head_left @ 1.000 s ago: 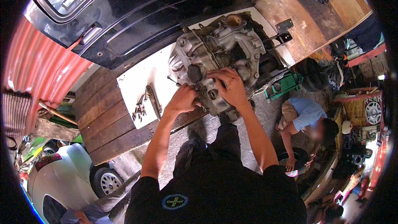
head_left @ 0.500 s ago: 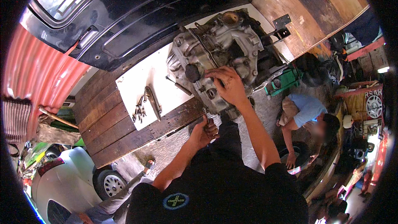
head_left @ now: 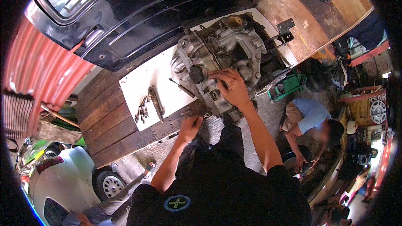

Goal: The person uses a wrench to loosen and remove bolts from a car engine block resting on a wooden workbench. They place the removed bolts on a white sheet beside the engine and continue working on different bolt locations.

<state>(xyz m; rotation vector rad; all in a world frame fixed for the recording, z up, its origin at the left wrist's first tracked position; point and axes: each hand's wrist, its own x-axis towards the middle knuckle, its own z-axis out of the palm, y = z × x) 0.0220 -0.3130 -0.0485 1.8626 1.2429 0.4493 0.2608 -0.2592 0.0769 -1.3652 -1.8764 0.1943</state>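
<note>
A greasy metal gearbox (head_left: 222, 54) lies on a white board at the bench's edge. My right hand (head_left: 232, 87) rests on its near side. The index finger reaches toward a round black part (head_left: 196, 74), and the thumb stands apart from it. My left hand (head_left: 191, 128) is held off the bench's front edge, left of the gearbox's lower end, with its fingers curled closed. Whatever the fingertips hold, if anything, is too small to make out. A dark rod-like tool (head_left: 182, 88) lies beside the gearbox. Farther left are a longer metal tool (head_left: 156, 104) and several bolts (head_left: 142, 112).
The white board (head_left: 130, 88) lies on a wooden plank bench (head_left: 104, 121). Behind stands a dark vehicle panel (head_left: 138, 25). A black bracket (head_left: 286, 31) is at the right. A green jack (head_left: 289, 87) and a crouching person (head_left: 307, 115) with a tyre are on the floor at right.
My left hand has moved left and slightly up, away from the gearbox's lower end, and has turned. My right hand stays on the gearbox. The crouching person's hands have shifted at the tyre.
</note>
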